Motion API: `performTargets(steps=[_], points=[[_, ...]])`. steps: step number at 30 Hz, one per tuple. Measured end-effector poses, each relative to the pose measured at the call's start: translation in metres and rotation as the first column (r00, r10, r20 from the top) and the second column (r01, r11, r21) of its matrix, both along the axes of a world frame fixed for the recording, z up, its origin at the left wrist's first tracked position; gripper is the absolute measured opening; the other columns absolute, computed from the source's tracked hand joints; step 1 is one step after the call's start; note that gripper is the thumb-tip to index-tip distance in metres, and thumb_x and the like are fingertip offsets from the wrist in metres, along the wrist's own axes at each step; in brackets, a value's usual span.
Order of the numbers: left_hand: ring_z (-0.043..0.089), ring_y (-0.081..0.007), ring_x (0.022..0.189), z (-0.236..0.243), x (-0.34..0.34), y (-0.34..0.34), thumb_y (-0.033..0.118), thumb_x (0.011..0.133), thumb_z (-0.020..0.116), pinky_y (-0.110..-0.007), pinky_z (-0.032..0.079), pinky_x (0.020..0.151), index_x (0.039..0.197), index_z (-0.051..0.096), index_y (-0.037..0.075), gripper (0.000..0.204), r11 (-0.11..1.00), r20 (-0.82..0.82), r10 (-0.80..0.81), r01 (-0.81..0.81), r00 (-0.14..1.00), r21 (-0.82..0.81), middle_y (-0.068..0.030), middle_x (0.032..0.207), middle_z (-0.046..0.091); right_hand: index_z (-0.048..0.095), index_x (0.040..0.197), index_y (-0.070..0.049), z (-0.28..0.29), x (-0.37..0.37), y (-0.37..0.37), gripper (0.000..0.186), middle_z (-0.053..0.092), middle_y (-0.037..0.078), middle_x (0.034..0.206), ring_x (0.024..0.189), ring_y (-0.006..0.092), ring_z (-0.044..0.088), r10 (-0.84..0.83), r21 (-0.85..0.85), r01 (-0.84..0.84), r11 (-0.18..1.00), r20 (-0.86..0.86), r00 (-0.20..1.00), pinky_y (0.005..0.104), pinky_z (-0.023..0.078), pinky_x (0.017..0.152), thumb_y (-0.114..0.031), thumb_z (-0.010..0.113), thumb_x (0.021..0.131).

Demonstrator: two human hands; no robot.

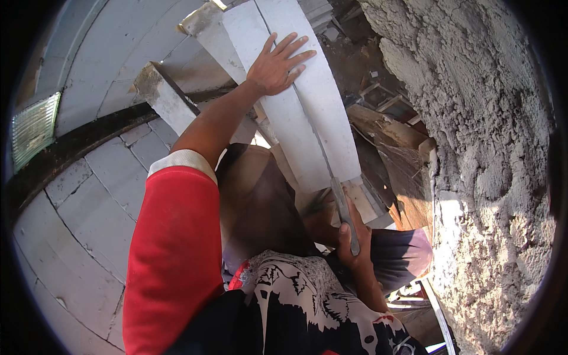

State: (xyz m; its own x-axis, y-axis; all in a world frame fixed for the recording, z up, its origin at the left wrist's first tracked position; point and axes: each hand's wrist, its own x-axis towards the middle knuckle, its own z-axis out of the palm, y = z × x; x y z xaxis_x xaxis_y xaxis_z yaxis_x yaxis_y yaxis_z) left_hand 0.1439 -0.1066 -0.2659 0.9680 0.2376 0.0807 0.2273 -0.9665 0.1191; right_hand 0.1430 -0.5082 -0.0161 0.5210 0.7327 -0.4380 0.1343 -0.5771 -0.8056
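Observation:
A long white block, apparently lightweight concrete (328,112), lies in front of me. A narrow dark line runs down its length. My left hand (278,66) is pressed flat on its upper part with the fingers spread, across that line. Near the block's close end, my right hand (358,236) is closed around the grey handle of a saw (343,213). Its thin blade shows nearly edge-on, in line with the cut in the block. How deep the blade sits in the block is hidden.
A rough mortared wall (467,106) rises close on my right. To the left stands a wall of pale blocks (89,201) with a dark beam (77,148) across it. Broken block pieces (168,97), wood scraps (390,142) and rubble lie around the block.

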Motion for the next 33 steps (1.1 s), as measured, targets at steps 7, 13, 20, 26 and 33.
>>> performTargets(steps=[7,13,20,26,33], points=[[0.018,-0.022,0.164,-0.009,-0.008,-0.005,0.038,0.116,0.033,-0.056,0.008,0.136,0.166,0.037,0.04,0.05,1.0,-0.021,0.007,-0.007,1.0,0.009,0.0042,0.177,0.025,0.047,0.154,0.01,-0.064,0.019,0.058,0.058,0.064,0.037,0.136,0.11,0.0409,0.07,0.052,-0.021,-0.053,0.998,-0.039,0.998,0.0476,0.052,0.1,-0.026,0.049,0.109],[0.018,-0.021,0.164,-0.006,-0.012,-0.001,0.037,0.116,0.034,-0.056,0.009,0.135,0.166,0.035,0.042,0.05,1.0,-0.048,0.013,-0.012,0.999,0.012,0.0052,0.177,0.026,0.048,0.153,0.011,-0.038,-0.002,0.005,0.058,0.057,0.039,0.146,0.147,0.0438,0.052,0.026,0.068,-0.028,0.997,0.028,0.999,0.048,0.039,0.12,-0.028,0.047,0.111],[0.021,-0.0216,0.164,-0.008,-0.005,-0.013,0.038,0.116,0.033,-0.056,0.011,0.135,0.166,0.036,0.042,0.05,1.0,-0.035,0.008,-0.008,0.999,0.01,0.0045,0.177,0.027,0.046,0.153,0.012,-0.058,0.017,0.057,0.063,0.057,0.039,0.147,0.149,0.0467,0.047,0.132,0.016,-0.133,0.991,0.067,0.989,0.0478,0.04,0.119,-0.033,0.048,0.11],[0.021,-0.0217,0.164,-0.008,-0.016,-0.003,0.038,0.116,0.034,-0.055,0.011,0.135,0.165,0.036,0.043,0.049,0.999,-0.055,0.03,-0.028,0.998,0.033,0.0038,0.177,0.028,0.046,0.154,0.01,-0.034,0.001,-0.003,0.063,0.058,0.039,0.145,0.145,0.0451,0.054,0.055,-0.035,-0.057,0.998,-0.038,0.998,0.0464,0.048,0.113,-0.034,0.045,0.11],[0.022,-0.0186,0.163,-0.003,-0.005,-0.01,0.041,0.114,0.041,-0.053,0.012,0.136,0.164,0.039,0.044,0.05,0.999,-0.044,0.028,-0.027,0.999,0.03,0.0062,0.176,0.03,0.047,0.154,0.01,-0.078,0.019,0.076,0.065,0.055,0.037,0.149,0.149,0.0485,0.047,0.16,-0.026,-0.158,0.987,0.127,0.979,0.0502,0.042,0.119,-0.039,0.046,0.11]])
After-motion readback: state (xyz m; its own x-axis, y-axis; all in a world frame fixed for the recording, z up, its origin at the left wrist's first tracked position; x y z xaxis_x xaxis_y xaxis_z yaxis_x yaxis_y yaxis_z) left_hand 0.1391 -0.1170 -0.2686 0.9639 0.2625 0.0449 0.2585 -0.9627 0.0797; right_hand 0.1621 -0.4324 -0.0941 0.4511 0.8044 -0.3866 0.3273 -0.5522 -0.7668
